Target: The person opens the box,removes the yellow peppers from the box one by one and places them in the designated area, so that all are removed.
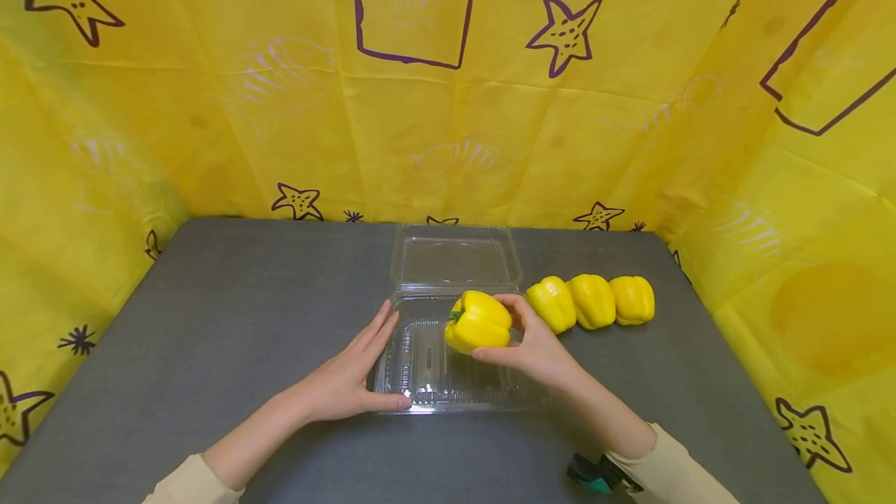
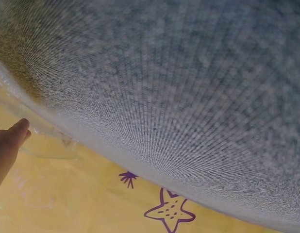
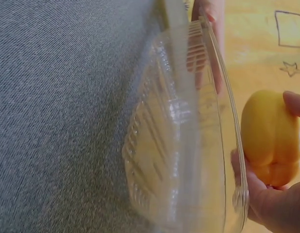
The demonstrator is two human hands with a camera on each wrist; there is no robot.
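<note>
In the head view, my right hand [image 1: 535, 344] grips a yellow bell pepper [image 1: 479, 323] between thumb and fingers, its green stem facing left. The pepper is held over the base of a clear plastic clamshell container [image 1: 428, 387], whose lid [image 1: 458, 259] lies folded back behind it. My left hand [image 1: 346, 379] rests along the container's left side, fingers extended and thumb at the front left corner. From the right wrist, the pepper [image 3: 269, 131] shows above the container's rim [image 3: 232, 126]. Only part of the left hand [image 2: 7, 148] appears in the left wrist view.
Three more yellow bell peppers [image 1: 593, 302] stand in a row on the grey tabletop [image 1: 231, 317], right of the container. A yellow cloth [image 1: 392, 123] with starfish and fish drawings hangs around the back and sides. Near the right sleeve is a black and green device [image 1: 591, 477].
</note>
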